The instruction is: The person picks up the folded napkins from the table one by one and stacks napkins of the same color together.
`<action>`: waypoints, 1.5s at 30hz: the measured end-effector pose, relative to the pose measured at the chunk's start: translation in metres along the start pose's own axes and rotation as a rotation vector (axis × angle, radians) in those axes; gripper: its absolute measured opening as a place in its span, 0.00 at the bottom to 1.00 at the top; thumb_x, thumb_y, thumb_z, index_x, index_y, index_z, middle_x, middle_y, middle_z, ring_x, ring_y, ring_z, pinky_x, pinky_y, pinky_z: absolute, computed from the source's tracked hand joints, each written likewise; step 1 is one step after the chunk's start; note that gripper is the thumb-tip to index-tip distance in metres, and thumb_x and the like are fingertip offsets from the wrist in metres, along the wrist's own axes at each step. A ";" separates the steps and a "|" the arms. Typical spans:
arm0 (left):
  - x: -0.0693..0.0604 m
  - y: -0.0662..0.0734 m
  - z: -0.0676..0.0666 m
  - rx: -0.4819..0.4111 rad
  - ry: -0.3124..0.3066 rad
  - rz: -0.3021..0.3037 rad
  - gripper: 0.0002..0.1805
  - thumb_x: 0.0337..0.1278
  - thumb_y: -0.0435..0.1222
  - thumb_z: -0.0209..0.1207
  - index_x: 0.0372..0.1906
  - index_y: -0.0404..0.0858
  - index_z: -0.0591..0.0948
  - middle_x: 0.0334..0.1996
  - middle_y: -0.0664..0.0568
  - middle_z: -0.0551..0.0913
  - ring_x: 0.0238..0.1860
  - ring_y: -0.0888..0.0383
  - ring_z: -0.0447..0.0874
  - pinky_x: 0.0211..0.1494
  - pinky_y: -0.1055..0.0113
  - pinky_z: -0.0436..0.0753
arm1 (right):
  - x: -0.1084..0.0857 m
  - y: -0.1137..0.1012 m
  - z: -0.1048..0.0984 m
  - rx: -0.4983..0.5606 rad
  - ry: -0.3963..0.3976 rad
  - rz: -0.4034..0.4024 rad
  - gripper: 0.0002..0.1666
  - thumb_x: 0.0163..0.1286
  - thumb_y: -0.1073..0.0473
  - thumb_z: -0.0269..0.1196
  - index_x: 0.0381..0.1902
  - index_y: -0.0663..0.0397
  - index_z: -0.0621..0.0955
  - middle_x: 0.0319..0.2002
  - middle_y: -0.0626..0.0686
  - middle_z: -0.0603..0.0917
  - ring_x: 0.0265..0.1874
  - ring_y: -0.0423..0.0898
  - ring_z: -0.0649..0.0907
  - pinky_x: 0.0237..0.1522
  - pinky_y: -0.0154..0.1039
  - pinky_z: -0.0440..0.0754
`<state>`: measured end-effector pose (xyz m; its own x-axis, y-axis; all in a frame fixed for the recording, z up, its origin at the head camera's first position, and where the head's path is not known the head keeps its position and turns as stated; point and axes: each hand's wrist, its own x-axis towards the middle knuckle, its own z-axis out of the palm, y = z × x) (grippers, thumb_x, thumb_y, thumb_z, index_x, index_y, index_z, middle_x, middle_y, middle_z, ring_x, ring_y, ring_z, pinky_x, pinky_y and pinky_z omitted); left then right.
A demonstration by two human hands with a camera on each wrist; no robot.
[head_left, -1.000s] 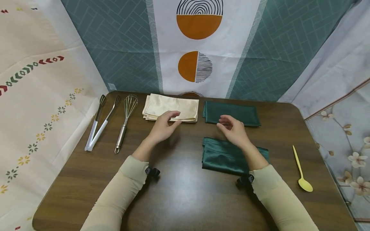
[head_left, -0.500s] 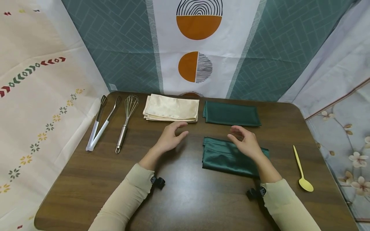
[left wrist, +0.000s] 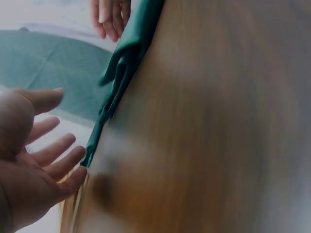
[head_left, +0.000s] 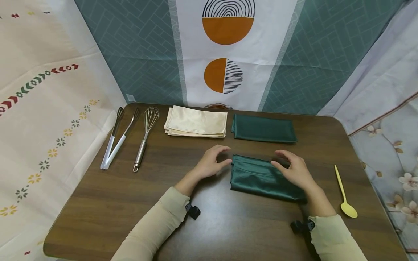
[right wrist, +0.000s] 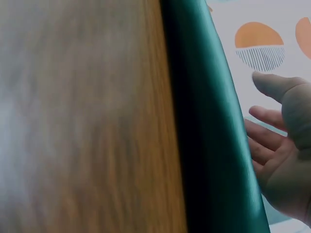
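A folded, shiny dark green cloth lies on the table between my two hands. My left hand hovers at its left edge, fingers relaxed and apart, holding nothing. Over the cloth's right part is my right hand, thumb and fingers spread with nothing between them. In the left wrist view the cloth's folded layers show at the edge, just beyond my left fingers. Its rounded front fold runs through the right wrist view, beside my right hand.
Behind lie a folded cream cloth and another folded green cloth. A whisk and white-handled tongs are on the left of the table. A yellow spoon lies at the right.
Both hands have moved right and toward the near side, from close to the back cloths to the front green cloth. The cloths and utensils stay where they were on the table.
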<state>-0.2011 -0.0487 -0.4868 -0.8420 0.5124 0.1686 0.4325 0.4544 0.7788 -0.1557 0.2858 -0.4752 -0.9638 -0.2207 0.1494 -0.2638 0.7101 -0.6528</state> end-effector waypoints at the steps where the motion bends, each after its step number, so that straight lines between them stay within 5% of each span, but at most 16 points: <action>1: 0.002 0.001 0.004 0.003 -0.020 -0.004 0.26 0.66 0.38 0.66 0.65 0.31 0.76 0.59 0.43 0.79 0.61 0.47 0.77 0.64 0.55 0.76 | -0.002 0.002 -0.002 -0.014 -0.012 -0.003 0.31 0.72 0.53 0.67 0.65 0.67 0.75 0.60 0.68 0.79 0.59 0.67 0.78 0.57 0.65 0.76; 8: 0.014 0.008 0.021 0.126 -0.139 -0.050 0.35 0.59 0.44 0.71 0.70 0.39 0.73 0.67 0.47 0.75 0.68 0.49 0.71 0.70 0.52 0.69 | -0.012 0.014 -0.022 -0.102 -0.156 0.025 0.36 0.66 0.50 0.72 0.65 0.65 0.75 0.62 0.67 0.77 0.62 0.68 0.74 0.60 0.67 0.71; 13: 0.021 0.011 0.027 0.215 -0.190 -0.086 0.41 0.51 0.45 0.76 0.70 0.42 0.73 0.66 0.48 0.76 0.67 0.48 0.70 0.64 0.49 0.69 | -0.019 0.026 -0.037 -0.131 -0.208 0.057 0.42 0.59 0.49 0.77 0.64 0.67 0.75 0.59 0.68 0.78 0.59 0.70 0.75 0.57 0.68 0.72; 21: 0.025 0.014 0.025 0.263 -0.228 -0.120 0.27 0.47 0.45 0.78 0.52 0.38 0.85 0.42 0.50 0.86 0.46 0.52 0.82 0.51 0.56 0.72 | -0.032 0.039 -0.053 -0.139 -0.345 0.178 0.49 0.54 0.44 0.79 0.62 0.73 0.75 0.58 0.74 0.78 0.58 0.73 0.76 0.54 0.67 0.75; 26: 0.023 0.012 0.024 0.249 -0.222 -0.120 0.21 0.50 0.44 0.76 0.47 0.39 0.86 0.39 0.53 0.85 0.43 0.54 0.81 0.52 0.56 0.74 | -0.036 0.040 -0.049 -0.101 -0.312 0.149 0.34 0.58 0.48 0.77 0.51 0.68 0.81 0.44 0.63 0.85 0.47 0.62 0.82 0.48 0.57 0.80; 30: 0.021 0.009 0.023 0.209 -0.208 -0.084 0.11 0.56 0.40 0.73 0.39 0.40 0.84 0.25 0.55 0.80 0.30 0.58 0.76 0.40 0.63 0.74 | -0.038 0.042 -0.046 -0.093 -0.238 0.081 0.20 0.63 0.52 0.74 0.46 0.58 0.83 0.39 0.52 0.85 0.40 0.51 0.82 0.44 0.50 0.80; 35: 0.021 0.005 0.024 0.164 -0.157 -0.077 0.09 0.61 0.36 0.69 0.33 0.39 0.79 0.19 0.57 0.72 0.21 0.62 0.69 0.29 0.70 0.68 | -0.039 0.042 -0.046 -0.047 -0.295 0.115 0.31 0.62 0.50 0.75 0.56 0.61 0.77 0.41 0.53 0.82 0.37 0.47 0.77 0.41 0.43 0.77; 40: 0.021 0.002 0.024 0.119 -0.166 -0.102 0.12 0.65 0.37 0.67 0.31 0.40 0.75 0.20 0.55 0.72 0.21 0.61 0.68 0.29 0.70 0.67 | -0.041 0.041 -0.044 -0.029 -0.309 0.163 0.42 0.59 0.51 0.76 0.61 0.75 0.74 0.44 0.63 0.83 0.43 0.54 0.79 0.48 0.53 0.81; 42: 0.020 0.002 0.024 0.100 -0.190 -0.106 0.14 0.61 0.39 0.70 0.33 0.39 0.75 0.22 0.54 0.72 0.24 0.60 0.69 0.30 0.70 0.68 | -0.041 0.041 -0.043 -0.040 -0.285 0.148 0.39 0.63 0.51 0.74 0.59 0.77 0.76 0.44 0.66 0.83 0.43 0.53 0.80 0.48 0.55 0.81; 45: 0.020 0.004 0.021 0.053 -0.224 -0.121 0.19 0.51 0.39 0.76 0.35 0.38 0.76 0.25 0.52 0.74 0.28 0.59 0.70 0.33 0.69 0.71 | -0.041 0.041 -0.043 -0.016 -0.236 0.139 0.23 0.69 0.53 0.69 0.47 0.70 0.79 0.30 0.59 0.79 0.29 0.46 0.76 0.35 0.44 0.79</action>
<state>-0.2092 -0.0214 -0.4934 -0.7990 0.5977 -0.0663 0.3541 0.5566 0.7515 -0.1281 0.3529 -0.4758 -0.9559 -0.2686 -0.1189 -0.1319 0.7542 -0.6433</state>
